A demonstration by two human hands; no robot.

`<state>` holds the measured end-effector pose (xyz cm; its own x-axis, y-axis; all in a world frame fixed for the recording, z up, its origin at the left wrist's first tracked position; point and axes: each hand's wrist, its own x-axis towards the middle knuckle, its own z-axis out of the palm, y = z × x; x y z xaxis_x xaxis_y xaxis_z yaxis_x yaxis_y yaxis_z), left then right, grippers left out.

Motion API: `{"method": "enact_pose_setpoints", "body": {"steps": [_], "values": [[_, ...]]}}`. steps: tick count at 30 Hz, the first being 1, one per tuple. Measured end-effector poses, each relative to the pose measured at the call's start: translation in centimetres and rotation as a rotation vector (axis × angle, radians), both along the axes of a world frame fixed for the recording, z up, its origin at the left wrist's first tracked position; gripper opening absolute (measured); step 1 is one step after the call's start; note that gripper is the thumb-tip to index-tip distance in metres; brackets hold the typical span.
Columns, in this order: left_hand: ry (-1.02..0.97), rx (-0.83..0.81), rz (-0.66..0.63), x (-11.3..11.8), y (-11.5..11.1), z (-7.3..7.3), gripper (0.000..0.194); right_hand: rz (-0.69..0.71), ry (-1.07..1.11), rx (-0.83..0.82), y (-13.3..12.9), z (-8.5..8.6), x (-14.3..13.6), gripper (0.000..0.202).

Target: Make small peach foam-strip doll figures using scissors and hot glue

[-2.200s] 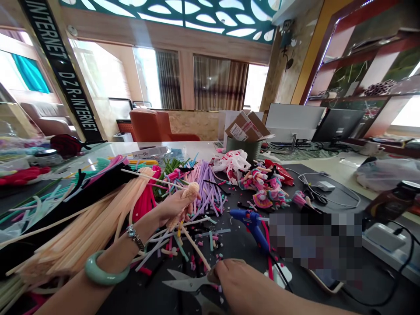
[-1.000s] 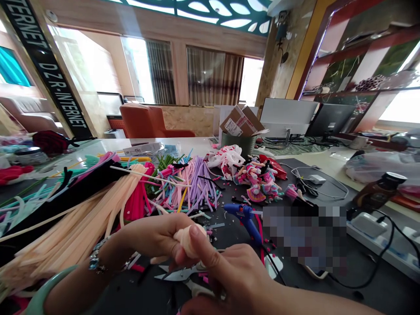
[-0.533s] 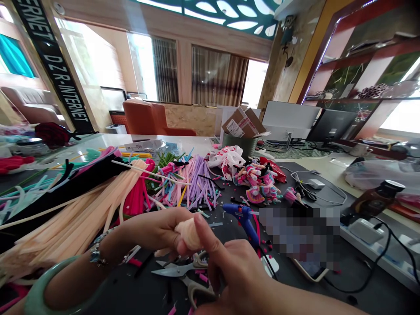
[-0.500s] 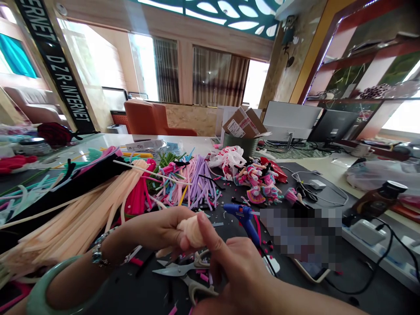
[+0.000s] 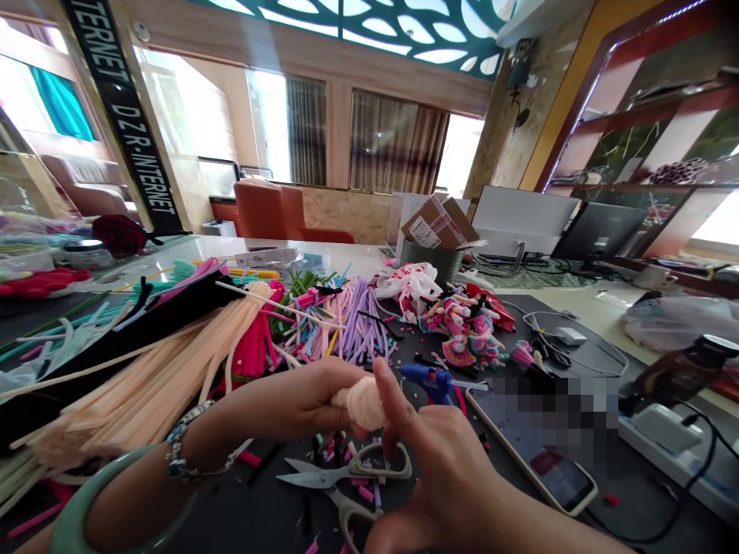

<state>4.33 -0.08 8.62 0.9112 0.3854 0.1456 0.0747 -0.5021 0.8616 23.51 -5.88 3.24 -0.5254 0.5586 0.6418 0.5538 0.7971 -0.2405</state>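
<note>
A cream-coloured pipe cleaner coil (image 5: 366, 405), wound into a small rounded lump, is between my two hands above the table. My left hand (image 5: 326, 398) pinches it from the left, its fingers partly hidden behind the coil. From the right, the raised thumb of my right hand (image 5: 433, 454) presses on it, with the fingers curled below. Under my hands lie scissors (image 5: 315, 475) with beige handles, blades apart. Beyond my right hand is a blue glue gun (image 5: 430, 381).
Peach pipe cleaners (image 5: 167, 385) spread at left, near lilac ones (image 5: 358, 319). Small pipe cleaner dolls (image 5: 465, 327) are piled at back right. A phone (image 5: 531, 454) lies right of my hand, beside a power strip (image 5: 675, 442) and a dark bottle (image 5: 687, 365). Offcuts litter the dark mat.
Both hands and the coil have shifted slightly right in view, and the coil has turned a little. The camera has swung slightly left, so the surroundings appear further right.
</note>
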Motion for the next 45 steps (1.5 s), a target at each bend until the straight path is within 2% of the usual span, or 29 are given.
{"method": "enact_pose_setpoints", "body": {"steps": [4,8,10,12,15,20,22,25,28,32,34,38,43,45], "values": [[0.079,0.028,0.069,-0.6,1.0,-0.7,0.02,-0.062,-0.071,-0.028,0.7,-0.4,-0.2,0.115],[0.168,-0.007,0.119,-0.9,2.0,-1.3,0.028,-0.199,-0.144,-0.006,1.2,1.0,0.4,0.115],[0.185,0.042,0.124,-0.7,1.8,-1.1,0.026,-0.235,-0.125,0.03,1.0,1.9,0.7,0.112],[0.196,0.138,0.117,-0.3,1.3,-0.7,0.023,-0.24,-0.123,0.042,0.7,2.4,1.0,0.107],[0.202,0.306,0.127,0.1,0.3,-0.1,0.023,-0.215,-0.18,0.013,0.3,2.1,1.0,0.102],[0.097,0.495,0.113,0.1,-0.5,0.1,0.022,-0.066,-0.224,-0.186,0.6,1.0,0.7,0.097],[0.095,0.635,0.139,0.0,-0.5,0.0,0.023,-0.052,-0.191,-0.223,0.7,1.0,0.7,0.101],[0.124,0.844,0.183,0.0,-0.4,-0.3,0.027,-0.046,-0.138,-0.202,0.5,1.5,0.9,0.103],[0.131,0.956,0.206,0.2,-0.6,-0.4,0.027,-0.024,-0.167,-0.155,0.2,2.0,1.0,0.094],[0.033,0.895,0.219,0.3,-1.0,-0.4,0.033,-0.055,-0.193,-0.159,0.2,2.3,1.0,0.079],[0.021,0.873,0.227,0.2,-1.1,-0.3,0.034,-0.091,-0.188,-0.146,0.2,2.5,1.0,0.082],[0.062,0.888,0.231,0.1,-1.2,0.0,0.023,-0.098,-0.168,-0.137,0.1,2.6,1.0,0.086],[0.205,0.933,0.276,0.2,-1.5,0.1,0.023,-0.144,-0.055,0.047,-0.3,2.4,1.2,0.084],[0.239,0.96,0.29,0.3,-1.7,0.0,0.017,-0.147,-0.031,0.103,-0.5,2.1,1.3,0.079]]}}
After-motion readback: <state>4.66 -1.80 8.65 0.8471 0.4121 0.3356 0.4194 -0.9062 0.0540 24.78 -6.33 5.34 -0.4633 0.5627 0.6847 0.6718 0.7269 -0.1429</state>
